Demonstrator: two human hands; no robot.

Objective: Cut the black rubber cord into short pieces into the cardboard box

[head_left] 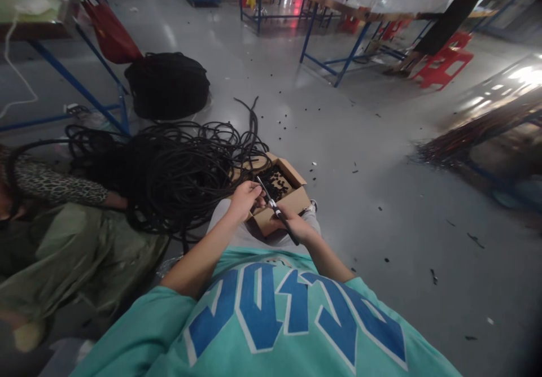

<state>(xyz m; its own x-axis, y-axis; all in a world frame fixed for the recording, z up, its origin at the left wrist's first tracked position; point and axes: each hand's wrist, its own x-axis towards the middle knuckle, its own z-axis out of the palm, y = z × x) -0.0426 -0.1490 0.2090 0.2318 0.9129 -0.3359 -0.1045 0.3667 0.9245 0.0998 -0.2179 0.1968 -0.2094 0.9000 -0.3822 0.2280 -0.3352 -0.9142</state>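
Note:
In my right hand (298,224) is a pair of black-handled shears (277,209), with a bright metal blade pointing forward and left. My left hand (249,197) is closed in a pinch close to the blade; what lies between its fingers is too small to make out. Under both hands stands an open cardboard box (295,201) between my legs. Small cut black pieces (275,180) lie inside it. Left of the box, a large tangled heap of black tubing (169,168) spreads over the floor, some strands reaching the box's edge.
Another person sits at the left, a patterned sleeve (59,185) reaching to the tubing. A black bag (167,83) stands behind the heap. Blue-legged tables (334,72) and a red stool (449,64) are farther off. Black scraps dot the grey floor (359,140). A rack holds thin strands (461,140) at right.

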